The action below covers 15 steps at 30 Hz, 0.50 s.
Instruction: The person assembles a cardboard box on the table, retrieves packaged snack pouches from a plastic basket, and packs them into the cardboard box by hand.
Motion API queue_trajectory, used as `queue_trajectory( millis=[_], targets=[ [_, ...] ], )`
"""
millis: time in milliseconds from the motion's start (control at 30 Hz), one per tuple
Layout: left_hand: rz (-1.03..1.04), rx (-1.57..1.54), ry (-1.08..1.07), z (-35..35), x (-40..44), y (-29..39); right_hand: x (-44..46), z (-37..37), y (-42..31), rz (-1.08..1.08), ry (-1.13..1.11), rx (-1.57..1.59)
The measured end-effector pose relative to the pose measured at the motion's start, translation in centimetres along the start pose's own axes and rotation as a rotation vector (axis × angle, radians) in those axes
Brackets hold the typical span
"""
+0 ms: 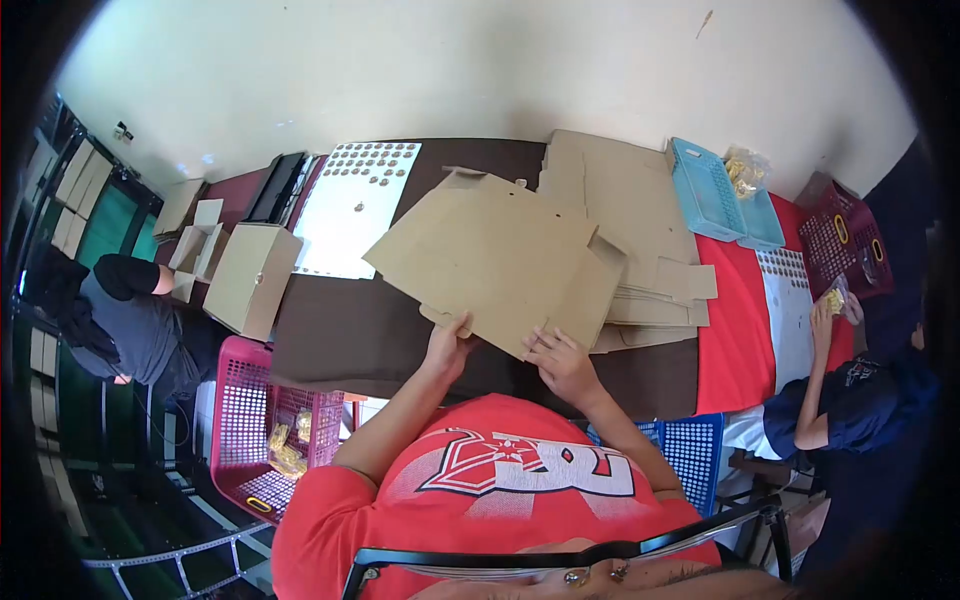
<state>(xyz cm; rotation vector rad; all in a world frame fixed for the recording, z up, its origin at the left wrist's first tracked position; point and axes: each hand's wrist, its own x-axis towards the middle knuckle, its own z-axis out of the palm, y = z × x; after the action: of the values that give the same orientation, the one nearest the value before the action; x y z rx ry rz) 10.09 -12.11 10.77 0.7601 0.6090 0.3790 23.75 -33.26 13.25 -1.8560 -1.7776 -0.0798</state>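
- Over the dark cloth [330,335], a cardboard blank [500,255] sits angled, overlapping the cardboard stack [640,200].
- Left hand [449,350] and right hand [562,366] are closed on its near edge, spaced apart, probably to steady it across its width.
- Both forearms [400,415] reach forward, converging toward the blank.

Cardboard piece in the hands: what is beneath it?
Brown cloth and part of a cardboard stack show around the cardboard piece; whatever lies directly beneath it is covered.
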Motion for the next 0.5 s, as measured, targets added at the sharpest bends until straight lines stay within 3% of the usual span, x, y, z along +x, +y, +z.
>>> queue_trajectory(
  millis=[67, 200, 300, 367, 500],
  targets=[
    [-0.047, -0.161, 0.159, -2.1, -0.2, -1.3, 0.1, 2.0, 0.3, 0.066, -0.045, 0.027],
    [-0.041, -0.217, 0.193, -6.5, -1.0, -3.6, 0.1, 5.8, 1.6, 0.189, -0.135, 0.049],
    [-0.092, -0.142, 0.138, -9.3, -2.2, -4.1, 0.7, 6.8, 2.4, 0.294, -0.241, 0.068],
    [-0.344, 0.055, 0.071, -11.0, -2.9, -4.4, 1.5, 7.2, 2.2, 0.343, -0.247, 0.096],
    [-0.382, 0.055, 0.125, -12.0, -4.8, -5.5, 2.6, 9.4, 1.9, 0.478, -0.248, 0.052]
  ],
)
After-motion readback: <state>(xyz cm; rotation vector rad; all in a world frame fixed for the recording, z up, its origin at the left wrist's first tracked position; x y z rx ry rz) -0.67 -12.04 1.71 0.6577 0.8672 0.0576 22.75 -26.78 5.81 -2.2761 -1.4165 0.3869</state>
